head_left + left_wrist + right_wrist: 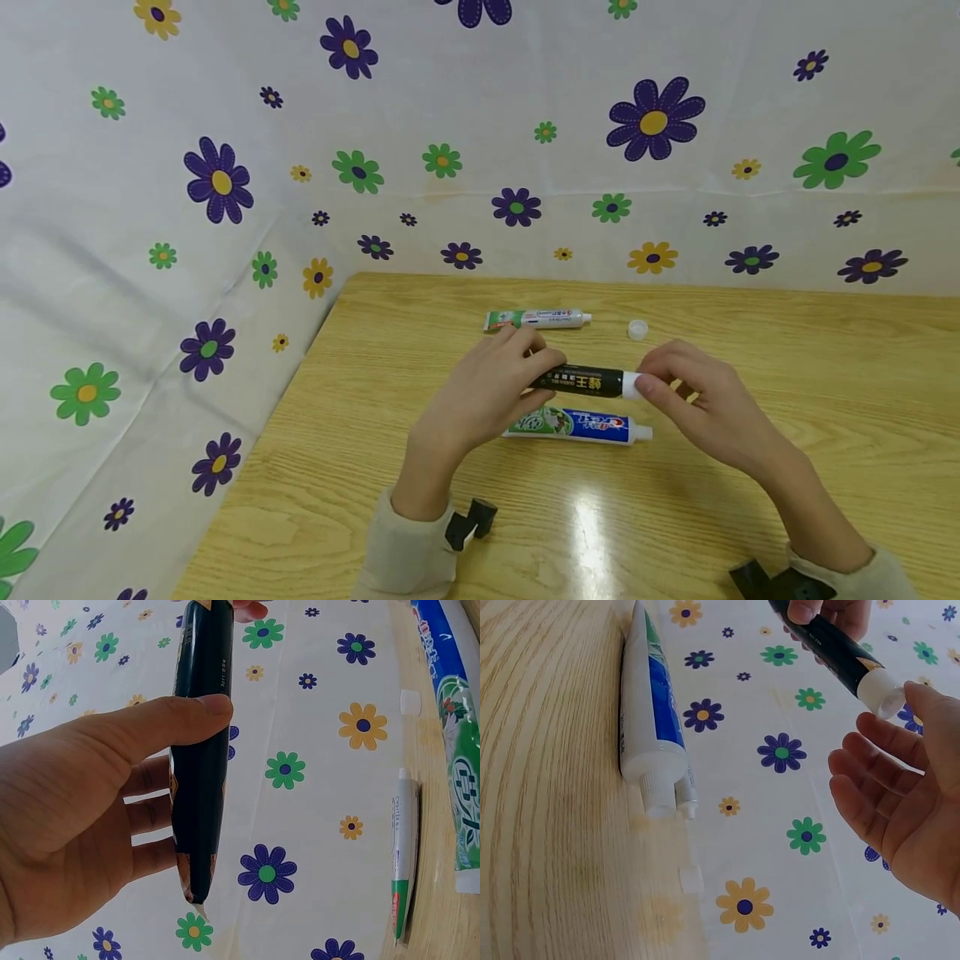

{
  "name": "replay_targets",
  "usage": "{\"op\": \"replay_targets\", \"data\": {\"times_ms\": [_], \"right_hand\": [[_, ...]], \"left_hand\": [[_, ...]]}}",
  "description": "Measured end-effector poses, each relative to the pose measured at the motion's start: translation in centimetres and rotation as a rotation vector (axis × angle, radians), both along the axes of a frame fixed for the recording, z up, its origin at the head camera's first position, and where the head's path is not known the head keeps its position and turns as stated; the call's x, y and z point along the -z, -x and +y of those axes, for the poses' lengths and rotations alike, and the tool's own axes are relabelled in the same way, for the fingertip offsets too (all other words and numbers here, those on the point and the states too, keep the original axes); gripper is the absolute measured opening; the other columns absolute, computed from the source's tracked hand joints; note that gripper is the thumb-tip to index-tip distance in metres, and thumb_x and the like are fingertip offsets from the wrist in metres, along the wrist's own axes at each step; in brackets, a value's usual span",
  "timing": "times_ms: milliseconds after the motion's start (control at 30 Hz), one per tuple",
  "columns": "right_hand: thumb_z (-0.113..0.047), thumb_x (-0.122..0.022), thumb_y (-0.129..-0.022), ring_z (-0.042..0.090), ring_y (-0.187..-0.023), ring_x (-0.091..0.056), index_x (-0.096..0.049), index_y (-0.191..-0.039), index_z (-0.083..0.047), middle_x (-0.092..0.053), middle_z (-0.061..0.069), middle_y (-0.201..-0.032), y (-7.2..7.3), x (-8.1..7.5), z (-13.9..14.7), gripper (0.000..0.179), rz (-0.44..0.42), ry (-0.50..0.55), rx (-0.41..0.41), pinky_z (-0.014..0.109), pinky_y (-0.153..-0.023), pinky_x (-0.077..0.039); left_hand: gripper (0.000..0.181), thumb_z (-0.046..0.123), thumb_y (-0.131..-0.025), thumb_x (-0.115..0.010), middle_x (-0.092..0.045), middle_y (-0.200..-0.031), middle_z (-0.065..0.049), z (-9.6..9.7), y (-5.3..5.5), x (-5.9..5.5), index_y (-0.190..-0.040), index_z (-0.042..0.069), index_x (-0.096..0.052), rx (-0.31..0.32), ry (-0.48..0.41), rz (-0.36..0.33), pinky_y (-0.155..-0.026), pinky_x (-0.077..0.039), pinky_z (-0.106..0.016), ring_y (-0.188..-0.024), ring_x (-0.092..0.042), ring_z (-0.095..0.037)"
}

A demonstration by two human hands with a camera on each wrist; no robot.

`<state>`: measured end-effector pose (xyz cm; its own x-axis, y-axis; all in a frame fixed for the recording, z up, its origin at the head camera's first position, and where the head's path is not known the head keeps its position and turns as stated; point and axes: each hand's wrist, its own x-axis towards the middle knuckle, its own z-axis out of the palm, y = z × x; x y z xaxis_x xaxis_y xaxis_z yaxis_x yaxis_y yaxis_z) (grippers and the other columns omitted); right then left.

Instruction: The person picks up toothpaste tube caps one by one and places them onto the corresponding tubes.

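Note:
My left hand grips a black toothpaste tube with gold lettering, held over the table. In the left wrist view the thumb lies across the tube's dark body, and its flat crimped end points down. At the other end sits a white cap. The right hand has its thumb and forefinger on this cap, pinching its sides; the right wrist view shows the cap's end between them, other fingers loosely spread. Below the black tube lies a blue and green Crest toothpaste tube, its narrow white end facing right.
Farther back on the wooden table lies a smaller white and green toothpaste tube, its nozzle bare. A loose white cap stands to its right. Flower-patterned cloth hangs behind the table and along its left side.

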<state>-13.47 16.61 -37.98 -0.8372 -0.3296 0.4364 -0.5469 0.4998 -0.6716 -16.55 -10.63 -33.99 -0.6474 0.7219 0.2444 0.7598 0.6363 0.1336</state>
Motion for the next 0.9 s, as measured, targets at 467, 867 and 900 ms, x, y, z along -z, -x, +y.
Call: {"op": "replay_targets", "data": {"times_ms": [467,867,900], "right_hand": [[0.002,-0.080,-0.079,0.009,-0.085,-0.060,-0.060,-0.128,-0.014,-0.064,0.000,-0.115,-0.49,-0.50,0.57,0.055,0.029,0.038,-0.030,0.021,-0.068,-0.052],[0.016,-0.079,-0.071,0.006,-0.079,-0.059,-0.064,-0.115,-0.010,-0.062,0.003,-0.108,-0.56,-0.54,-0.25,0.053,0.130,0.064,-0.091,0.018,-0.061,-0.051],[0.016,-0.079,-0.072,0.006,-0.078,-0.059,-0.065,-0.114,-0.011,-0.062,0.003,-0.108,-0.55,-0.53,-0.26,0.052,0.128,0.063,-0.089,0.018,-0.061,-0.051]], "left_hand": [[0.033,0.024,-0.091,-0.075,-0.060,-0.113,-0.002,-0.02,0.02,0.11,-0.122,0.018,-0.067,-0.023,0.000,-0.006,-0.097,-0.047,-0.037,-0.104,-0.055,-0.018],[0.032,0.025,-0.091,-0.074,-0.060,-0.112,-0.002,-0.13,0.05,0.22,-0.121,0.017,-0.066,-0.019,-0.004,-0.004,-0.102,-0.045,-0.040,-0.105,-0.055,-0.019],[0.032,0.025,-0.091,-0.074,-0.060,-0.112,-0.002,-0.13,0.07,0.22,-0.121,0.017,-0.066,-0.019,-0.004,-0.003,-0.101,-0.045,-0.039,-0.105,-0.055,-0.019]]}}
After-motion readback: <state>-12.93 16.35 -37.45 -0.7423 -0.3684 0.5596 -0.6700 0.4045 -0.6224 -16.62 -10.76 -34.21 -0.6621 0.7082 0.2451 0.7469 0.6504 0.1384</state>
